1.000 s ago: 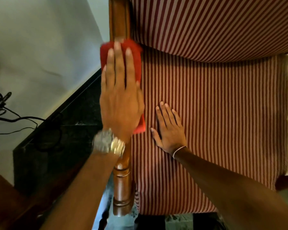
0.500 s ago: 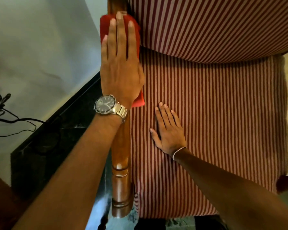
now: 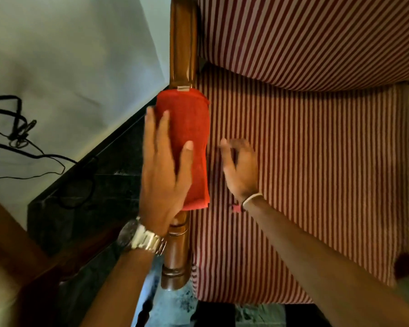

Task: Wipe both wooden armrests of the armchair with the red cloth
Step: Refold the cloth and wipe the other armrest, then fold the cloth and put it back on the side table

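The red cloth [image 3: 187,147] is draped over the wooden armrest [image 3: 183,43] on the left side of the armchair, wrapped across its top about midway along the rail. The left hand [image 3: 162,175] lies on the cloth's near-left part, palm down, its fingers [image 3: 162,128] stretched out and spread toward the far end, the thumb pressing the cloth's top. It is flat and open, pressing rather than gripping. Most of the cloth shows beyond and to the right of that hand, with a small pale tag at its far edge. A metal wristwatch [image 3: 142,237] sits on the left wrist, beside the armrest's turned near end. The right hand [image 3: 240,166] is just right of the cloth over the striped seat cushion [image 3: 316,185], blurred, fingers loosely open, holding nothing. Whether it touches the cushion I cannot tell. Black cables [image 3: 21,138] lie far left.
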### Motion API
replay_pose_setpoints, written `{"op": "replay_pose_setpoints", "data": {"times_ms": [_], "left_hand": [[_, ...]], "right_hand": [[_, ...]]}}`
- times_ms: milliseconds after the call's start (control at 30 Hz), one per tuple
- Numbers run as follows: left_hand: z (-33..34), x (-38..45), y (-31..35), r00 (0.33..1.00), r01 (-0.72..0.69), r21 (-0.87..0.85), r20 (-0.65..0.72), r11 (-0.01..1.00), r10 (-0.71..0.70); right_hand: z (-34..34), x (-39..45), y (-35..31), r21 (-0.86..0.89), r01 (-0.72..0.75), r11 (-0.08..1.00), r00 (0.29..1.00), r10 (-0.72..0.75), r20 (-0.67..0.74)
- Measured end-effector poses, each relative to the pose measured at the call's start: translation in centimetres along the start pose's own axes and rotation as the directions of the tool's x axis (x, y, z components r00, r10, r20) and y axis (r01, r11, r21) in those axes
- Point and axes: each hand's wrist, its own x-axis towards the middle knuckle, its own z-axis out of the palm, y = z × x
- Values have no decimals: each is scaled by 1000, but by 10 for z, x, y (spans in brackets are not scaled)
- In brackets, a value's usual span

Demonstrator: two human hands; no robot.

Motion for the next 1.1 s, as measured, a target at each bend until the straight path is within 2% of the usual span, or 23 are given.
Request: {"op": "replay_pose_setpoints", "data": {"times_ms": [33, 67, 100, 133, 200, 267, 500, 767, 1033, 1100], "left_hand": [[-6, -8, -5, 995, 99, -102, -24, 990, -102], [-12, -15, -11, 981, 182, -176, -34, 967, -191], [-17, -24, -15, 965, 247, -225, -32, 942, -260], [-21, -31, -17, 952, 289, -252, -25, 923, -305], [-25, -40, -19, 940, 325, -266, -18, 908, -341], [-25, -44, -15, 933, 336, -283, -27, 898, -358], [-25, -43, 8, 939, 274, -326, -112, 905, -325], [18, -61, 78, 955, 261, -480, 1, 838, -297], [114, -86, 176, 976, 213, -548, 76, 809, -205], [124, -91, 182, 973, 221, -583, 72, 782, -221]], "right_hand": [[-3, 10, -19, 246, -133, 960, 990, 118, 75], [-7, 22, -36, 437, -274, 857, 958, 205, 199], [-11, 32, -48, 544, -391, 743, 913, 242, 328], [-15, 42, -59, 576, -454, 680, 878, 229, 421], [-20, 51, -74, 543, -437, 717, 854, 141, 500], [-23, 55, -84, 509, -369, 777, 866, 90, 491], [-48, 54, -95, 557, -311, 770, 875, 4, 484], [-120, 60, -66, 644, -223, 732, 923, -55, 381], [-246, 60, 11, 682, -201, 703, 962, 9, 273], [-259, 55, 12, 699, -189, 690, 967, 5, 257]]}}
